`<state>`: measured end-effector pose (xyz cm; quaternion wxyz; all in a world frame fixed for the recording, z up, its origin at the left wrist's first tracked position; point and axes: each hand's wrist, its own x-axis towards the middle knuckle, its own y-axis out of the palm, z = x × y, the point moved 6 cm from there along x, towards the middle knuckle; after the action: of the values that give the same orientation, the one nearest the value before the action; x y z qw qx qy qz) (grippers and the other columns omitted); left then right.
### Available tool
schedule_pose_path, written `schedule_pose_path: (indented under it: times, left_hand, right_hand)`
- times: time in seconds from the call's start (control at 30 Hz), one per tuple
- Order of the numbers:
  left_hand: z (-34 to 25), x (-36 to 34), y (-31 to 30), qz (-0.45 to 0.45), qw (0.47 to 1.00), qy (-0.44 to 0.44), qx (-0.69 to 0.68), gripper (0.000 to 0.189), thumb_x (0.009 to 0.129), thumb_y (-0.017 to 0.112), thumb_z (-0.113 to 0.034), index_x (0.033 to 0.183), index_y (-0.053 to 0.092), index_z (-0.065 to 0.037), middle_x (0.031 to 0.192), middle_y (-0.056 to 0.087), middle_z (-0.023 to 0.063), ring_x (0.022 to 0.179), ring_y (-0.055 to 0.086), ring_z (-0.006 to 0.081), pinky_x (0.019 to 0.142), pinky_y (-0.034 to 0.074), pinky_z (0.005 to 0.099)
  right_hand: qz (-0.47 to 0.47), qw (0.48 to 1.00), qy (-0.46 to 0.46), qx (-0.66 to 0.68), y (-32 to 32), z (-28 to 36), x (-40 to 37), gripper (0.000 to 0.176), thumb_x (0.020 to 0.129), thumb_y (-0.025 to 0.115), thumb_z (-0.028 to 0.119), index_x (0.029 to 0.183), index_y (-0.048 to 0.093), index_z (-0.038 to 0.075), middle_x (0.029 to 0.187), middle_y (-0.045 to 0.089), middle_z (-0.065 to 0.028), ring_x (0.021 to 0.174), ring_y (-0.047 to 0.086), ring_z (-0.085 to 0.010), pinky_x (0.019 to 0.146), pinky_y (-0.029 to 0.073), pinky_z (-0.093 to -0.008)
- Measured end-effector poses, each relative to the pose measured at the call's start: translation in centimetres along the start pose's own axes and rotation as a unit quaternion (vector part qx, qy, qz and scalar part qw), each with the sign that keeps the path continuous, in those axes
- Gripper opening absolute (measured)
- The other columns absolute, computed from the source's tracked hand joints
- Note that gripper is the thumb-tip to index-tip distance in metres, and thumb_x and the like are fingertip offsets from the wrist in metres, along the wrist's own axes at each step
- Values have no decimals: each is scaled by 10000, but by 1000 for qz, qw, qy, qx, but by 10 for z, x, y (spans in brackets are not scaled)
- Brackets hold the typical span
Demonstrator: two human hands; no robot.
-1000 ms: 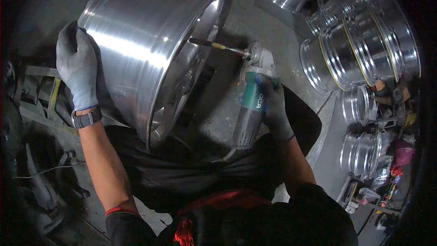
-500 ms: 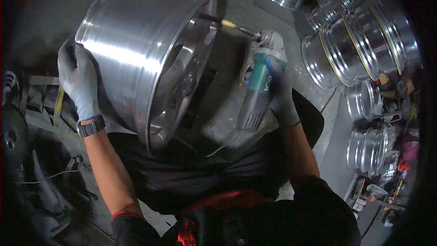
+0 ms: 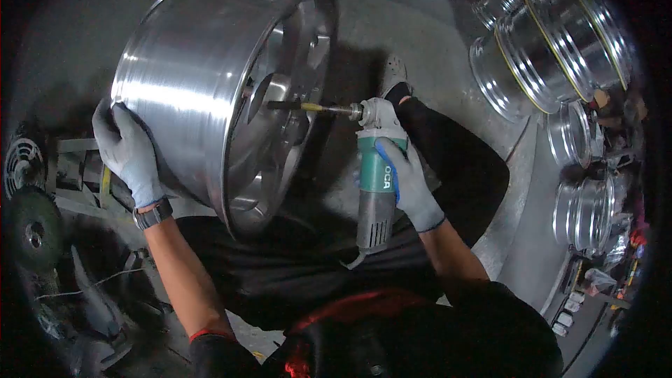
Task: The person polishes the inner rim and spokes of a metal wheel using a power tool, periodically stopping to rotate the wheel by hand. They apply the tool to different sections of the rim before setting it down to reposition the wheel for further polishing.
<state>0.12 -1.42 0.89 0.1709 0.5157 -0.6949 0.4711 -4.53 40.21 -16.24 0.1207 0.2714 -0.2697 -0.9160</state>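
A large silver wheel rim lies on its side at the left, its spoked face turned to the right. My left hand, in a grey glove, rests on the rim's lower left edge, fingers on the metal. In my gloved right hand is a green and grey power tool, gripped round its body. A long spindle with a yellow band points left from the tool head, and its dark tip overlaps the spoked side of the rim. Whether the tip touches metal cannot be made out.
Polished rims are stacked at the upper right, with smaller ones below. A dark round disc and a metal frame stand at the left. My shoe is beyond the tool.
The power tool and my right hand have moved down and left, bringing the spindle tip over the rim's spoked side. My shoe has come into view. My left hand remains on the rim.
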Motion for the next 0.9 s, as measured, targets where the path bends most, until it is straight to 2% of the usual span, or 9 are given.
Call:
schedule_pose_path:
  times: [0.2,0.27,0.37,0.5,0.6,0.7,0.77,0.9]
  left_hand:
    - [13,-12,-12,-4,999,-33,-20,378,1013,551,-268,1251,617,19,1219,662,206,1121,638,341,982,476,415]
    - [14,-14,-14,-12,999,-37,1,386,1021,547,-288,1240,622,21,1198,671,202,1096,645,326,975,478,401]
    - [18,-17,-13,-4,998,-48,-29,394,1030,541,-309,1224,628,22,1173,680,195,1061,650,305,960,481,389]
    - [26,-20,-13,9,998,-64,-26,395,1033,540,-319,1211,629,23,1155,684,189,1041,651,288,945,483,385]
    - [29,-24,-16,24,996,-84,-1,414,1034,539,-334,1212,633,28,1193,679,189,1077,647,283,956,485,380]
    - [31,-29,-20,14,996,-86,1,416,1038,530,-340,1196,634,30,1185,681,188,1071,646,282,946,486,381]
    - [42,-30,-19,26,995,-97,19,472,1034,529,-374,1243,615,40,1202,675,204,1087,643,289,957,481,386]
    - [51,-38,-23,28,989,-145,18,543,1027,535,-411,1297,584,58,1220,666,220,1097,639,298,969,476,390]
  right_hand:
    - [7,998,-55,24,-1,2,7,374,986,640,187,1311,512,53,1004,657,-125,767,722,-269,668,625,-404]
    - [-23,996,-83,-31,0,9,4,370,981,648,169,1305,517,44,1001,656,-118,765,721,-253,661,624,-391]
    - [2,995,-71,-66,5,5,-8,375,976,655,149,1304,510,38,1008,654,-111,766,720,-246,657,624,-386]
    - [-4,999,-35,-42,4,-1,-13,393,972,662,144,1312,498,35,1009,653,-107,765,719,-243,665,624,-382]
    - [20,996,-53,-75,6,4,-9,424,968,673,142,1327,476,33,1024,652,-105,764,717,-238,676,624,-377]
    - [-5,995,-86,-39,10,5,-10,457,951,695,121,1334,462,31,1040,649,-100,762,712,-222,678,622,-370]
    - [-19,988,-138,-68,12,6,-15,465,938,705,95,1327,460,31,1063,649,-101,772,709,-209,675,620,-365]
    - [3,984,-132,-117,18,-4,-26,474,934,709,87,1330,455,30,1077,652,-105,777,707,-203,670,618,-360]
